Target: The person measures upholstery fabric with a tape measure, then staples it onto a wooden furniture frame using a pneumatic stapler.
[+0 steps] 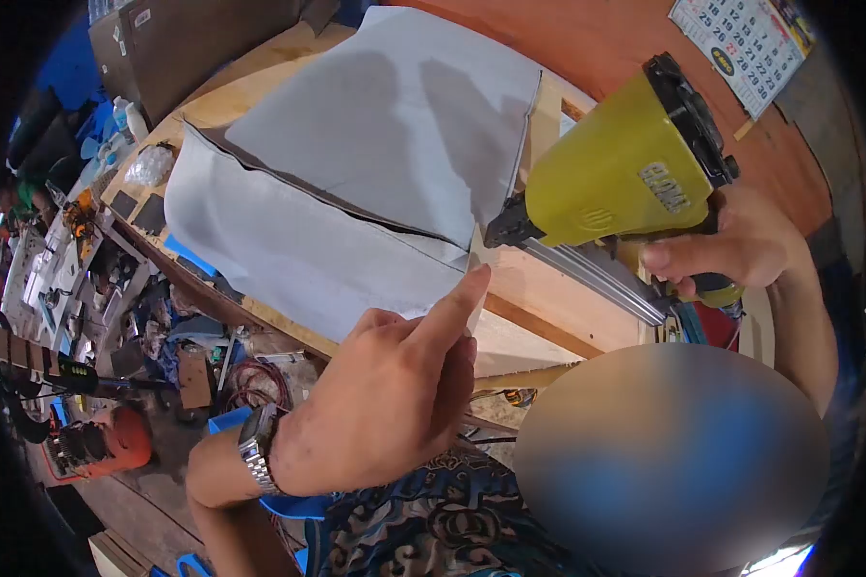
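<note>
My right hand (pixel 731 245) is wrapped round the handle of a yellow-green pneumatic nail or stapler gun (pixel 611 163). The gun's black nose (pixel 512 227) is at the corner where grey fabric (pixel 356 135) meets a wooden frame (pixel 548 293). A silver magazine (pixel 601 279) runs down from the nose. My left hand (pixel 380 399), with a metal watch at the wrist, grips the fabric's edge just below the nose, index finger stretched along it and the other fingers curled. The thumb is mostly hidden. A dark-edged seam crosses the fabric.
The fabric-covered piece lies on a wooden table (pixel 289 322). Bottles (pixel 128 117) and a clear plastic bundle (pixel 150 165) are at its left end. Tools and scraps clutter the floor at left, with an orange compressor (pixel 115 440). A calendar (pixel 746 48) hangs on the wall. A blurred oval hides the lower right.
</note>
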Motion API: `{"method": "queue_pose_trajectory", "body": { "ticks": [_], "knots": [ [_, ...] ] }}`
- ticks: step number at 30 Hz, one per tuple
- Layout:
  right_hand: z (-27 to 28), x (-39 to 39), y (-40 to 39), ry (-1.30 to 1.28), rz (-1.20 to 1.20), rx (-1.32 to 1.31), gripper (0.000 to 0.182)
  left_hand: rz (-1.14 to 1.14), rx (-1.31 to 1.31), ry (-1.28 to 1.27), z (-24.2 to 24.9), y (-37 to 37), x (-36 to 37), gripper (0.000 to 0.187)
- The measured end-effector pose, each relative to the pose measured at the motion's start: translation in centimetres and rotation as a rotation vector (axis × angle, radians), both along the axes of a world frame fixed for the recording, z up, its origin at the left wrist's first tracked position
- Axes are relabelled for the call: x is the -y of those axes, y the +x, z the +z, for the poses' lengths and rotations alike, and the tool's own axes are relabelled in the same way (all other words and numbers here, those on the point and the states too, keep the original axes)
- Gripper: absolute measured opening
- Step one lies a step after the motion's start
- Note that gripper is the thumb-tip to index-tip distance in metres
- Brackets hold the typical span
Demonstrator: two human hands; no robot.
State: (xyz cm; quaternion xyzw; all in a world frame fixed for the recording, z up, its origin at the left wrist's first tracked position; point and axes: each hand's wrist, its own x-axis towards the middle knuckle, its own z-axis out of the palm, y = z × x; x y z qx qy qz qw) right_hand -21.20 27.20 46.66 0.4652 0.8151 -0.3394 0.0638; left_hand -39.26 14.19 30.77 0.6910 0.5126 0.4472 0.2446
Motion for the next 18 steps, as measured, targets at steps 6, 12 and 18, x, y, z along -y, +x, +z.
{"method": "queue_pose_trajectory", "body": {
  "ticks": [6, 12, 18],
  "knots": [
    [0.0, 0.1, -0.3, 0.007, 0.016, -0.053, 0.040, -0.024, 0.000, -0.077, 0.3, -0.3, 0.0, 0.052],
    [0.0, -0.5, -0.2, 0.002, -0.014, -0.008, 0.041, -0.047, -0.063, -0.176, 1.3, -0.7, 0.1, 0.050],
    [-0.2, -1.4, -0.3, -0.014, 0.061, -0.008, 0.040, 0.104, -0.442, 0.118, 0.6, 0.1, -0.5, 0.055]
  ]
}}
